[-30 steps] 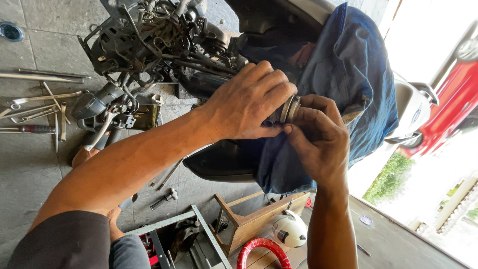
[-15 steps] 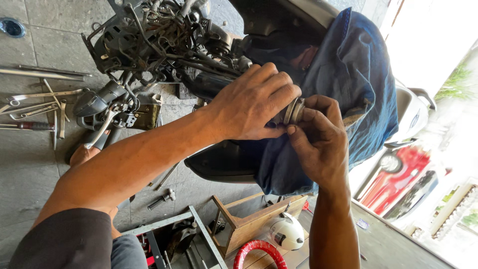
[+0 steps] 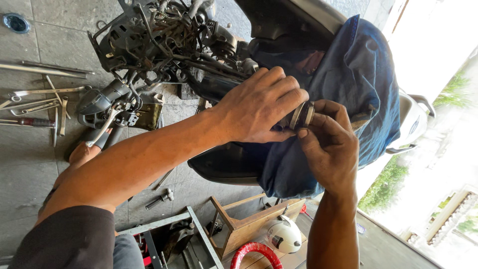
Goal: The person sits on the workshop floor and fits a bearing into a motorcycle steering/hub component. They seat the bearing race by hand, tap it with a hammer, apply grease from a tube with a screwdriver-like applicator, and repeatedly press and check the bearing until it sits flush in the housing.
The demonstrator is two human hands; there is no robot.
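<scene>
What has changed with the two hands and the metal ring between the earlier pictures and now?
Almost nothing. The left hand and the right hand stay together on the metal ring over the blue cloth, with no grip taken or released. Only the view shifted slightly. The tools on the floor lie as before.

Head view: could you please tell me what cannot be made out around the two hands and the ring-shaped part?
- Ring-shaped metal part: mostly covered by the left hand and right hand; its full shape is hidden.
- What the part attaches to: hidden behind the left hand.
- Blue cloth: conceals the scooter body beneath.
- Red ring: cut off by the bottom edge.
</scene>
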